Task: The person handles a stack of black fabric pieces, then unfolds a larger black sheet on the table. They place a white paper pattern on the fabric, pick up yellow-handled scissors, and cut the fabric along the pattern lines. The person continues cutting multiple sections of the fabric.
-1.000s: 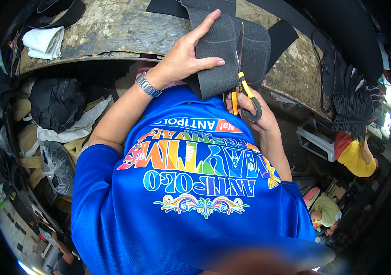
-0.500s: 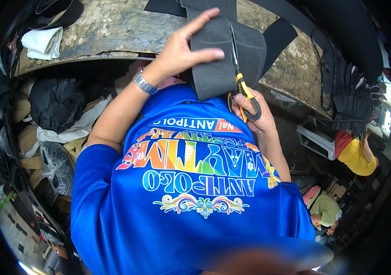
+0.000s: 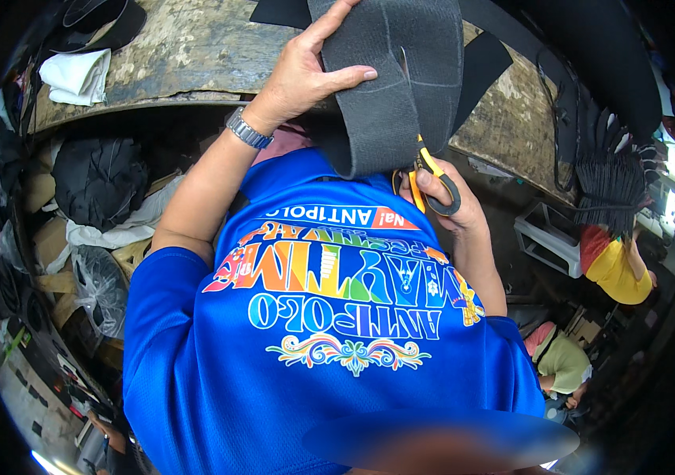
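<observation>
My left hand (image 3: 306, 81) grips a dark grey piece of stiff fabric (image 3: 377, 127) by its left side, thumb on top and the other fingers partly hidden behind it. Pale lines cross the fabric, and a slit runs up its middle from the near edge. In my right hand (image 3: 458, 198) is a pair of scissors (image 3: 426, 178) with yellow and black handles. The blades reach up along the slit, partly covered by the fabric; a bit of metal shows near the slit's upper end.
A worn wooden table (image 3: 195, 47) lies ahead, with a folded white cloth (image 3: 76, 77) at its left and black material (image 3: 484, 67) at its right. Bundled black strips (image 3: 610, 186) hang over a grey stool (image 3: 547, 237). Other people (image 3: 563, 360) are at the right. Bagged items (image 3: 100, 289) lie lower left.
The fabric has shifted away from me and turned slightly, showing more of its pale lines. My left hand has moved up with it. The scissors sit a little lower and are more covered.
</observation>
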Motion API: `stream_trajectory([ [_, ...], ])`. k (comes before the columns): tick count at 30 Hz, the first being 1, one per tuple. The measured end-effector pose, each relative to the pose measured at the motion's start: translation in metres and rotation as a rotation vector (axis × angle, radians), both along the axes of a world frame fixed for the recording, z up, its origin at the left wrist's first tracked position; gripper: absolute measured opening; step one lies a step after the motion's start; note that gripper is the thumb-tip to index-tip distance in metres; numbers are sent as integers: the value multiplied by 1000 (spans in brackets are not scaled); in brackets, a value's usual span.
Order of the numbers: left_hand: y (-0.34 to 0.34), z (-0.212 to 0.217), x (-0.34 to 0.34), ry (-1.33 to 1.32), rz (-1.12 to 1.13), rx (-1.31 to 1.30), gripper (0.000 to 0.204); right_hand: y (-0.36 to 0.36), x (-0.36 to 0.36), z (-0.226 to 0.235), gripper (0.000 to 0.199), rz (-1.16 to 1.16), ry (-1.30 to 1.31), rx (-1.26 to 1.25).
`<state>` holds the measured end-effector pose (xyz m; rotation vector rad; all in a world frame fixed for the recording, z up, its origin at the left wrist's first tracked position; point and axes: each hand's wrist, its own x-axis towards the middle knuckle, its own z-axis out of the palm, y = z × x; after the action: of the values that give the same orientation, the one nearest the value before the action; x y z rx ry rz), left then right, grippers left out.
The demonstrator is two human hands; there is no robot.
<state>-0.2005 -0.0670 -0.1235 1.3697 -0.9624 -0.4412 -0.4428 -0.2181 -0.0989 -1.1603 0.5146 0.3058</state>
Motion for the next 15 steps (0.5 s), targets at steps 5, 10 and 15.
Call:
stream_trajectory([
  [5,1,-3,2,84,-40,-24,99,-3,4,1,39,48,10,-29],
  [10,8,7,9,-13,13,103,101,-4,4,1,40,63,20,-66],
  [15,1,1,-3,-33,-87,58,102,-5,9,-1,39,28,-7,0],
])
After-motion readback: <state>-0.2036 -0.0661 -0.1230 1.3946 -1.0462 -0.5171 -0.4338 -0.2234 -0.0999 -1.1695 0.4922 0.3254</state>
